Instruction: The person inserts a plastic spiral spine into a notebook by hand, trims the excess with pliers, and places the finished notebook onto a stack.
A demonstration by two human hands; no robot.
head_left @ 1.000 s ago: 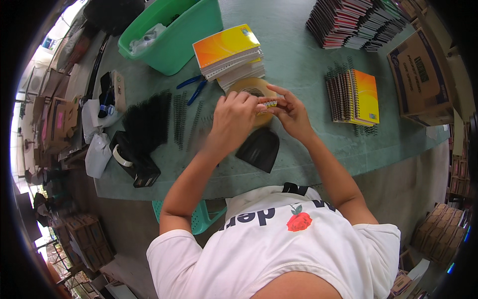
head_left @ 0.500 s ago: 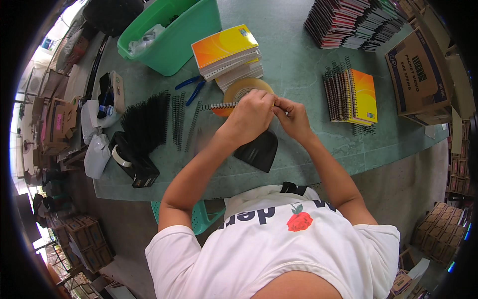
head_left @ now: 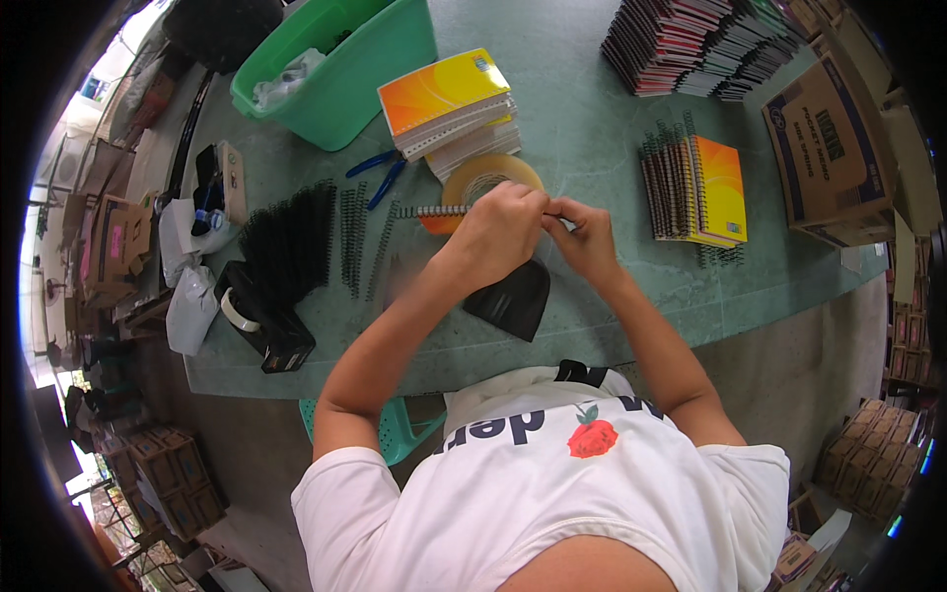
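Observation:
My left hand (head_left: 498, 232) is closed over a small notebook (head_left: 437, 226), whose orange cover shows at the hand's left side. A dark spiral coil (head_left: 429, 210) runs along its upper edge and sticks out to the left. Right beside it, my right hand (head_left: 584, 237) pinches with thumb and forefinger at the notebook's right end; what lies between those fingertips is too small to make out. Behind the hands a wide roll of yellowish tape (head_left: 457, 185) lies flat. Below them rests a flat black piece with a rounded edge (head_left: 515, 304).
Loose coils (head_left: 352, 242) and a dark coil heap (head_left: 291, 237) lie left, near blue-handled pliers (head_left: 387, 185) and a black tape dispenser (head_left: 281, 331). Unbound notebooks (head_left: 444, 94), a green tub (head_left: 345, 94), coil-bound notebooks (head_left: 715, 192), a darker notebook stack (head_left: 691, 49) and a carton (head_left: 829, 148) surround the workspace.
Both hands stay in nearly the same place. The right fingers have shifted slightly at the notebook's right end; nothing else has visibly moved.

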